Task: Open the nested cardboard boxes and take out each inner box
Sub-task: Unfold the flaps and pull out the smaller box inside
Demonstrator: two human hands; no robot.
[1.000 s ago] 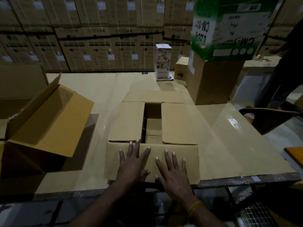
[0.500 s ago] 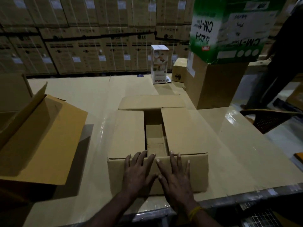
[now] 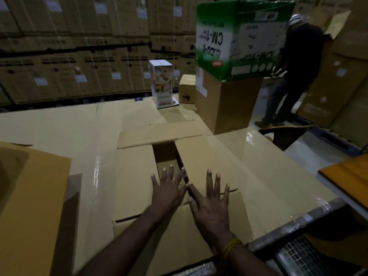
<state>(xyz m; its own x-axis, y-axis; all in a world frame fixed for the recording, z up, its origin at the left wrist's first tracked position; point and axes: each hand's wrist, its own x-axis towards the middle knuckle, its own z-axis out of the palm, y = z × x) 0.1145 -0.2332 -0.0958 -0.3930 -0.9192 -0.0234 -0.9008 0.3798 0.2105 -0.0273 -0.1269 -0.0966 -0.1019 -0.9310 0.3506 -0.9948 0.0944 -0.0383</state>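
Hands sliding forward to the flap gap

Both hands, left hand [image 3: 167, 193] and right hand [image 3: 211, 206], fingers spread flat, are now reaching the brown cardboard box [image 3: 135, 176] flaps' central slot, near the desk [image 3: 278, 176] front edge.

Green-white carton [image 3: 239, 36] atop brown box [image 3: 225, 104]

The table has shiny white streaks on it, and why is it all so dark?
Head view: the room is dimly lit, so the stacked cartons at the back look murky; the streaks are glare off the table and its right side; both hands look sharp; the wide lens bends straight edges.
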